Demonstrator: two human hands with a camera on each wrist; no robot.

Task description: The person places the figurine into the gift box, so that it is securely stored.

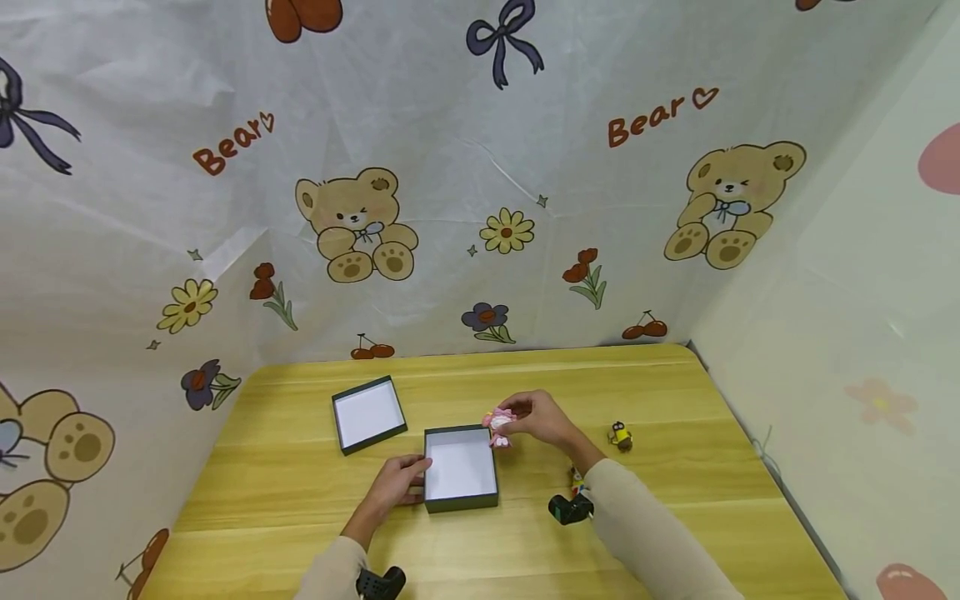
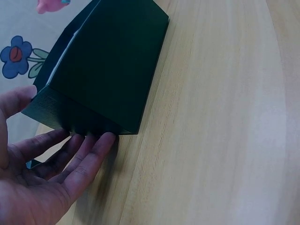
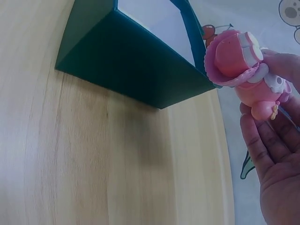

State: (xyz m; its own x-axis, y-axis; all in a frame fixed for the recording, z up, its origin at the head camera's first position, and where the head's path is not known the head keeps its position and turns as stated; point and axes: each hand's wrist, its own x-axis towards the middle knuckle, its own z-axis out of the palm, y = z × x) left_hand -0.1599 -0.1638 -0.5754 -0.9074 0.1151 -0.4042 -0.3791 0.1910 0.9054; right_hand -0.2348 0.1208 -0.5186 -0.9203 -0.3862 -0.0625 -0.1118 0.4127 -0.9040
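A dark green, square box [image 1: 461,503] with a white inside stands uncovered on the table. My left hand [image 1: 396,482] holds its left side, the thumb [image 2: 21,99] at the rim and the other fingers against the outer wall. Above the table by the box's right back corner, my right hand [image 1: 540,417] pinches a pink and white toy figurine [image 3: 255,77] between thumb and fingers. In the left wrist view only a bit of that figurine [image 2: 50,4] shows at the top edge.
A matching box lid [image 1: 369,414] lies with its white inside up, behind and left of the box. To the right stands a small yellow and brown figurine [image 1: 621,437]. Another colourful figurine [image 1: 576,482] is partly hidden by the right wrist. Printed cloth hangs behind the table.
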